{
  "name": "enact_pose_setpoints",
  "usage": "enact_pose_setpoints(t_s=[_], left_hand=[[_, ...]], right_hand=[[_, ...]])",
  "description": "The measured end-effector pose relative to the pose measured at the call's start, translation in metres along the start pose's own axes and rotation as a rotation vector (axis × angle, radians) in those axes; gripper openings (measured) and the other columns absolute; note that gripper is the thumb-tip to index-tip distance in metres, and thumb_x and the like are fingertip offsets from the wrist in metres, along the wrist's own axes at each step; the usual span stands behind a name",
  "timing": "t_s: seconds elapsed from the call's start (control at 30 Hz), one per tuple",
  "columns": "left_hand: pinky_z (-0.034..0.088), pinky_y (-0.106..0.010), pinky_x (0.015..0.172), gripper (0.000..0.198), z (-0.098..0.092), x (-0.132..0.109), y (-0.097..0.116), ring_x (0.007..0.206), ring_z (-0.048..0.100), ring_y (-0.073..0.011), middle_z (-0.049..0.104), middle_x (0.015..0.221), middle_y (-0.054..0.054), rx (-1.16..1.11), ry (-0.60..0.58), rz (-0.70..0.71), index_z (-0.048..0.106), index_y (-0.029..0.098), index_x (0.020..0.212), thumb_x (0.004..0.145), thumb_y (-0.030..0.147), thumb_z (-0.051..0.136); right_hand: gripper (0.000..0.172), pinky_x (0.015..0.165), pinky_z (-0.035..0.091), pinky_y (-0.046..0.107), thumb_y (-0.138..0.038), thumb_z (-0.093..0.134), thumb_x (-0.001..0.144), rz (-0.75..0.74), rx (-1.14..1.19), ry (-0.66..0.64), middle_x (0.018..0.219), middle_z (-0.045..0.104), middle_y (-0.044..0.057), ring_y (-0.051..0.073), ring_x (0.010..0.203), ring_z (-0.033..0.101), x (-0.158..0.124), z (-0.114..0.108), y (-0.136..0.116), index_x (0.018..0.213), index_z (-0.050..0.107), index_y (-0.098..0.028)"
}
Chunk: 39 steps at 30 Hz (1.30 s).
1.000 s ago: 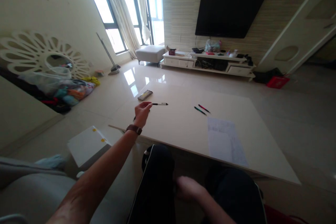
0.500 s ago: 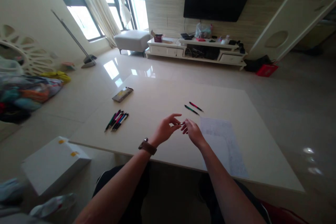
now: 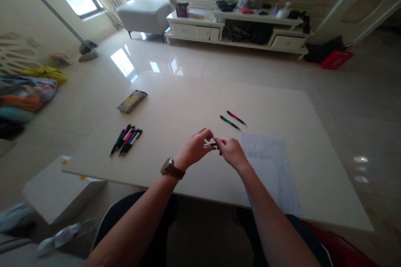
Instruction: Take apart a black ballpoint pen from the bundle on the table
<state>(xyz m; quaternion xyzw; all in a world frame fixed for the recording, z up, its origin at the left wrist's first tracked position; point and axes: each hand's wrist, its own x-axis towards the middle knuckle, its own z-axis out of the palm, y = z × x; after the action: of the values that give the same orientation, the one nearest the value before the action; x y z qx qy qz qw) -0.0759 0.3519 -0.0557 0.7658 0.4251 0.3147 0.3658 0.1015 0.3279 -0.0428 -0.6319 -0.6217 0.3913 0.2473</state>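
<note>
Both hands meet over the near middle of the pale table (image 3: 188, 104), pinching one white-and-black pen (image 3: 210, 144) between them. My left hand (image 3: 196, 148), with a brown watch on its wrist, grips the pen's left end. My right hand (image 3: 231, 152) grips its right end. A bundle of several pens (image 3: 125, 140) lies on the table to the left. A green pen (image 3: 229, 122) and a pink pen (image 3: 236, 117) lie side by side just beyond my hands. A written sheet of paper (image 3: 269, 167) lies to the right of my right hand.
A flat dark packet (image 3: 132, 101) lies at the table's far left. A white box (image 3: 59, 190) stands on the floor at the near left. Beyond the table are a grey ottoman (image 3: 142, 12), a white TV cabinet (image 3: 234, 29), a broom (image 3: 84, 46) and a red bag (image 3: 336, 58).
My left hand brought the pen from the table's left side to the middle. My right hand rose from my lap and took the pen's other end. The view tilted down.
</note>
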Motion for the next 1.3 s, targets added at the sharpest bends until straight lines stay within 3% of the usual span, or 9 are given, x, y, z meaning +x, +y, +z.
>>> enact_pose_setpoints(t_s=[0.13,0.3,0.5,0.67,0.8,0.87,1.1,1.17,1.3], left_hand=[[0.047,-0.026,0.074,0.004,-0.006,-0.010,0.007,0.079,0.059,-0.0125,0.064,0.089,-0.002,0.122,-0.061,0.034,0.068,0.019,0.089,0.089,0.023,0.066],[0.045,-0.028,0.078,0.012,-0.006,-0.025,0.007,0.085,0.061,-0.0159,0.068,0.092,-0.005,0.251,-0.034,0.053,0.069,0.019,0.093,0.095,0.025,0.058],[0.040,-0.027,0.070,0.021,-0.017,-0.032,0.007,0.074,0.061,-0.0150,0.070,0.081,-0.005,0.317,-0.133,0.052,0.070,0.018,0.085,0.097,0.026,0.054],[0.042,-0.027,0.072,0.022,-0.022,-0.027,0.011,0.078,0.063,-0.0153,0.072,0.088,-0.006,0.276,-0.136,0.075,0.072,0.019,0.092,0.098,0.025,0.051],[0.044,-0.028,0.075,0.023,-0.023,-0.023,0.007,0.081,0.064,-0.0171,0.072,0.089,-0.007,0.334,-0.137,0.085,0.074,0.021,0.098,0.098,0.028,0.052],[0.045,-0.028,0.076,0.024,-0.024,-0.021,0.004,0.082,0.065,-0.0178,0.072,0.090,-0.007,0.344,-0.156,0.088,0.075,0.022,0.101,0.098,0.028,0.052],[0.046,-0.029,0.077,0.024,-0.028,-0.019,0.004,0.087,0.068,-0.0188,0.074,0.093,-0.008,0.265,-0.182,0.052,0.075,0.021,0.104,0.097,0.024,0.052],[0.046,-0.030,0.078,0.024,-0.028,-0.019,0.006,0.087,0.067,-0.0191,0.074,0.093,-0.008,0.284,-0.161,0.062,0.075,0.021,0.104,0.097,0.026,0.052],[0.046,-0.030,0.077,0.024,-0.027,-0.022,0.008,0.085,0.066,-0.0191,0.072,0.091,-0.008,0.351,-0.134,0.077,0.074,0.021,0.100,0.098,0.027,0.050]], right_hand=[[0.041,0.051,0.037,0.026,-0.046,0.051,0.094,-0.008,0.052,-0.008,0.055,0.062,0.002,0.013,0.048,0.056,-0.009,-0.007,0.009,0.066,0.061,-0.018],[0.024,0.060,0.046,0.026,-0.038,0.060,0.087,-0.084,0.224,-0.007,0.067,0.068,0.004,0.016,0.061,0.063,-0.013,0.003,0.011,0.075,0.064,-0.018],[0.012,0.067,0.045,0.029,-0.029,0.067,0.080,-0.209,0.073,0.097,0.074,0.072,0.005,0.018,0.071,0.064,-0.016,0.011,-0.001,0.074,0.066,-0.019],[0.017,0.072,0.048,0.030,-0.036,0.066,0.085,-0.231,0.066,0.096,0.083,0.073,0.006,0.020,0.079,0.067,-0.016,0.003,-0.007,0.083,0.067,-0.019],[0.041,0.060,0.044,0.028,-0.047,0.046,0.097,-0.107,0.029,-0.056,0.063,0.067,0.005,0.017,0.060,0.062,-0.009,0.000,-0.002,0.078,0.067,-0.018],[0.044,0.057,0.041,0.028,-0.044,0.043,0.098,-0.090,-0.011,-0.084,0.056,0.062,0.004,0.016,0.053,0.057,-0.006,0.000,0.000,0.073,0.067,-0.017],[0.011,0.067,0.045,0.028,-0.030,0.066,0.083,-0.252,0.027,0.025,0.077,0.070,0.004,0.017,0.074,0.064,-0.005,0.000,-0.004,0.080,0.064,-0.019],[0.020,0.069,0.047,0.028,-0.037,0.064,0.087,-0.226,0.084,0.050,0.078,0.070,0.005,0.017,0.075,0.065,-0.006,0.000,-0.004,0.081,0.063,-0.019],[0.041,0.057,0.045,0.029,-0.051,0.048,0.095,-0.060,0.144,-0.002,0.063,0.065,0.005,0.016,0.056,0.059,-0.003,0.003,0.002,0.074,0.061,-0.018]])
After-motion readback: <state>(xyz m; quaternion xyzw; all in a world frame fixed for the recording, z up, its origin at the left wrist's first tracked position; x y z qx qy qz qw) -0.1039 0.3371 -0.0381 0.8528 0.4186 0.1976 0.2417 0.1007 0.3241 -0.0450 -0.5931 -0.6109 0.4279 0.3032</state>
